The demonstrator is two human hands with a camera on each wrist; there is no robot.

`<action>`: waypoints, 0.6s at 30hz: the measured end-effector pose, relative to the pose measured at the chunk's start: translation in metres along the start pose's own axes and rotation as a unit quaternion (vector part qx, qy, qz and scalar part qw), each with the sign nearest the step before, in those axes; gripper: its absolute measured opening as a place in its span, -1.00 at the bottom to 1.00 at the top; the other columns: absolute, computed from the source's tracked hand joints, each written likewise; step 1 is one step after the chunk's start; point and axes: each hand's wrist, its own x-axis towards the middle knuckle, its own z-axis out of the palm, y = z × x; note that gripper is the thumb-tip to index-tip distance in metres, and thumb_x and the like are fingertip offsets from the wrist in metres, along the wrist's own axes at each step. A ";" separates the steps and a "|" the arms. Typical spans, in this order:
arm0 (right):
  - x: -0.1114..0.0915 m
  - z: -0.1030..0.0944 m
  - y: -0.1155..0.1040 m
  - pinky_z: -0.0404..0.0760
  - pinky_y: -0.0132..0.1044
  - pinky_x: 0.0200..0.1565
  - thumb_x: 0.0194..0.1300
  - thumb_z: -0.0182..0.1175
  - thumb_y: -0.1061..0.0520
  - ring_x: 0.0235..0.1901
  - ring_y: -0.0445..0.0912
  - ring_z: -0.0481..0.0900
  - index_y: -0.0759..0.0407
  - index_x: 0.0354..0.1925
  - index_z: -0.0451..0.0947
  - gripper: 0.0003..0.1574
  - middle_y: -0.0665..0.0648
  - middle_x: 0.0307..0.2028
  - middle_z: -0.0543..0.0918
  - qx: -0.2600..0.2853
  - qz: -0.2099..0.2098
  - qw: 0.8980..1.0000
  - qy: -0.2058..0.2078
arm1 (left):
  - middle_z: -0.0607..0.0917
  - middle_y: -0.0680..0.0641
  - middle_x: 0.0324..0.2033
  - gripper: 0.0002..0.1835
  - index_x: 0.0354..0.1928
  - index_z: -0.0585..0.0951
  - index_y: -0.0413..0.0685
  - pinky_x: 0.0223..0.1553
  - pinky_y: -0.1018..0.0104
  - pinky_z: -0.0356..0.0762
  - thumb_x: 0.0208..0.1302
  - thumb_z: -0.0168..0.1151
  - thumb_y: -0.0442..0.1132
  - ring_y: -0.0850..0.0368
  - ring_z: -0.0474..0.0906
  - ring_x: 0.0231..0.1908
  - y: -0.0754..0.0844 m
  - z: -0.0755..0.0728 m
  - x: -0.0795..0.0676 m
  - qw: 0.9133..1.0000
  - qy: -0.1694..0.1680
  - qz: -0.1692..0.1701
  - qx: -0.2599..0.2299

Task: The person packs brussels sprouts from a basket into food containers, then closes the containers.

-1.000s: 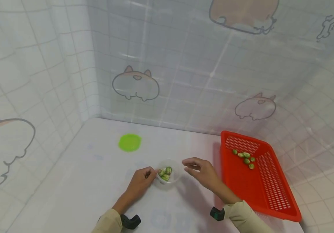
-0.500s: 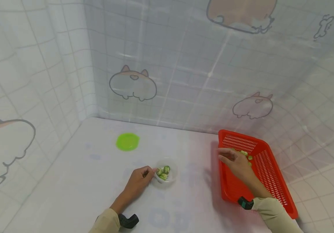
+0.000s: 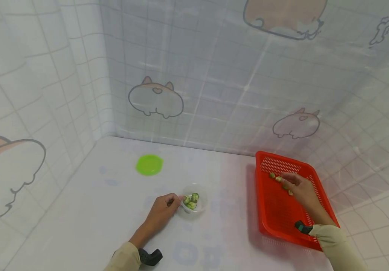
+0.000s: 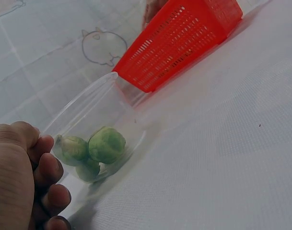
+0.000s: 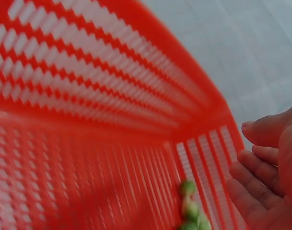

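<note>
A clear plastic bowl (image 3: pixel 202 201) stands on the white table, with three Brussels sprouts (image 4: pixel 106 145) at its bottom in the left wrist view. My left hand (image 3: pixel 161 209) pinches the bowl's near-left rim between thumb and forefinger. Over at the right, my right hand (image 3: pixel 301 190) is inside the red plastic basket (image 3: pixel 263 210), above several loose Brussels sprouts (image 3: pixel 272 175). In the right wrist view its fingers (image 5: pixel 253 175) are loosely extended with nothing seen between them. Part of the sprout pile is hidden beneath that hand in the head view.
A green lid-like disc (image 3: pixel 149 165) lies flat on the table (image 3: pixel 113 210) behind and left of the bowl. The basket's slotted side walls rise around the right hand. Tile-patterned sheeting (image 3: pixel 214 75) closes off the back and both sides.
My right hand has moved right, from beside the bowl, over the basket's rim and in above the sprouts. The left hand stays at the bowl, whose sprouts look the same.
</note>
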 end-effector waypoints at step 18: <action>0.019 -0.011 0.065 0.52 -0.36 -0.23 0.51 0.12 -0.12 0.09 0.30 0.53 0.47 0.29 0.40 -0.27 0.50 0.19 0.52 -0.053 0.067 0.996 -0.022 | 0.49 0.11 -0.57 -0.58 -0.44 0.63 0.08 -0.44 0.35 0.36 0.44 0.14 0.20 0.17 0.42 -0.46 -0.003 0.001 0.001 1.000 -0.001 -0.003 0.001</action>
